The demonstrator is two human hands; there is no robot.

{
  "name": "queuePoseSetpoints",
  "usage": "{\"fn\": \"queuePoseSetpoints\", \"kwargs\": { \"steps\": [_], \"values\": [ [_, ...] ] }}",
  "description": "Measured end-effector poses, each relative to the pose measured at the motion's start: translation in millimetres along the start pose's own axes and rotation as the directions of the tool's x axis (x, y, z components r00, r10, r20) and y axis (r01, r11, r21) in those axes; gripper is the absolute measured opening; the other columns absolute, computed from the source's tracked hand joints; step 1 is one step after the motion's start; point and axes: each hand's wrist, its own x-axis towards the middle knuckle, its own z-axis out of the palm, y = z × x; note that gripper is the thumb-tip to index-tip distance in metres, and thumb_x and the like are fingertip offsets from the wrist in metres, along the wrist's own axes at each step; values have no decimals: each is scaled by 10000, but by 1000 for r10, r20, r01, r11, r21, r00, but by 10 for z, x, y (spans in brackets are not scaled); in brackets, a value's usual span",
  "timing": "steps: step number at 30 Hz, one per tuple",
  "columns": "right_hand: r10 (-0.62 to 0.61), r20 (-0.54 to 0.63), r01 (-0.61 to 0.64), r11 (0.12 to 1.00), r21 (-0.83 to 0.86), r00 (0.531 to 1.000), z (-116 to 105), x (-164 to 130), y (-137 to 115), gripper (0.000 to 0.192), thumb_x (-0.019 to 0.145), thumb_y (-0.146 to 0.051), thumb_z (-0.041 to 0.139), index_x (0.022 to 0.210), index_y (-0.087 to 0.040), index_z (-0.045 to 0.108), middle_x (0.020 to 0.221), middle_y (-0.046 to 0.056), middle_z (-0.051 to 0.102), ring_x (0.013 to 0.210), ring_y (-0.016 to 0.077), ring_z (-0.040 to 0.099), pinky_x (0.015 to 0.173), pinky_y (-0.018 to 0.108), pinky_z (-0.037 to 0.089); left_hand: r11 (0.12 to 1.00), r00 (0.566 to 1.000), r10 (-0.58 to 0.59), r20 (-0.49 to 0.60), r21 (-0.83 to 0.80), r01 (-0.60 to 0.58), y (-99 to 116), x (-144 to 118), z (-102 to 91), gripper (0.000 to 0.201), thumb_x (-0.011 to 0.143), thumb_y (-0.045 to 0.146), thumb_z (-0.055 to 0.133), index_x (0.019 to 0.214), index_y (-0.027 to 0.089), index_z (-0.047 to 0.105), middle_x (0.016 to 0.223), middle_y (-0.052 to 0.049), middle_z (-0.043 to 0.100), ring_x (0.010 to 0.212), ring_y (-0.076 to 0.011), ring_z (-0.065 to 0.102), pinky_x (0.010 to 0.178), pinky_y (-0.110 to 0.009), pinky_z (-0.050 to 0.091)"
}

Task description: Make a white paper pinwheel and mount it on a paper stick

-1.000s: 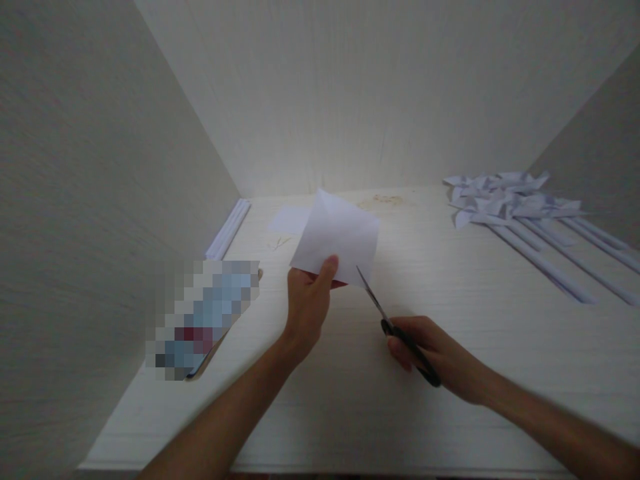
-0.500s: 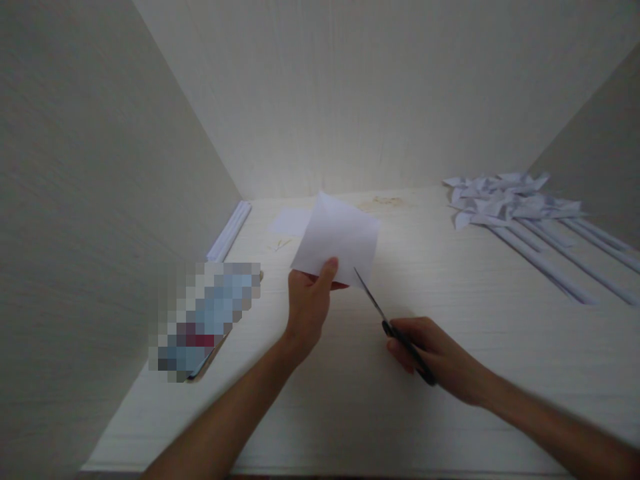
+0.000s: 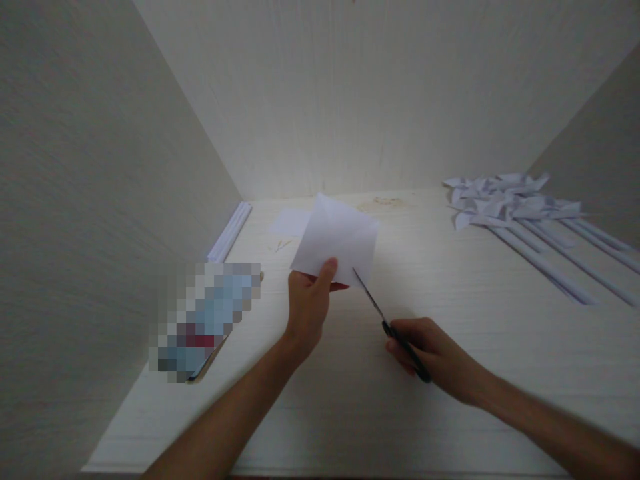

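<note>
Left hand (image 3: 307, 308) is holding a white paper sheet (image 3: 339, 240) up off the worktop (image 3: 450, 320), thumb pressing on the near corner, the other fingers pinching it from behind; something red is peeking out under the thumb, can't tell what. Right hand (image 3: 435, 357) is gripping black-handled scissors (image 3: 387, 322), fingers curled tight round the handles, blades pointing toward 11 o'clock with the tip touching the sheet's lower edge just right of the thumb. Blades are looking nearly together; too thin to say whether they're biting into the paper. The sheet is sitting mid-worktop, tilted like a diamond, well above the surface. At 10 o'clock from the sheet a small flat paper piece (image 3: 289, 222) is lying on the worktop, and beyond it a stack of white strips (image 3: 229, 232) is running along the left wall. At 8 o'clock from the left hand a pixelated flat object (image 3: 203, 320) is lying near the wall. At 2 o'clock, well apart, a pile of folded paper pinwheels on rolled paper sticks (image 3: 515, 207) is resting against the right side.
</note>
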Motion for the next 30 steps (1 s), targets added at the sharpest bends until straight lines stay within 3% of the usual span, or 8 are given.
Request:
{"fn": "queuePoseSetpoints", "kwargs": {
  "steps": [30],
  "values": [
    [23, -34, -22, 999, 45, 999, -5, 17, -14, 393, 738, -470, 474, 506, -180, 347, 465, -58, 310, 426, 62, 288, 395, 209, 211, 995, 996, -77, 36, -59, 79, -13, -56, 40, 178, 605, 264, 634, 705, 118, 624, 664, -10, 635, 572, -112, 591, 501, -216, 528]
  ]
}}
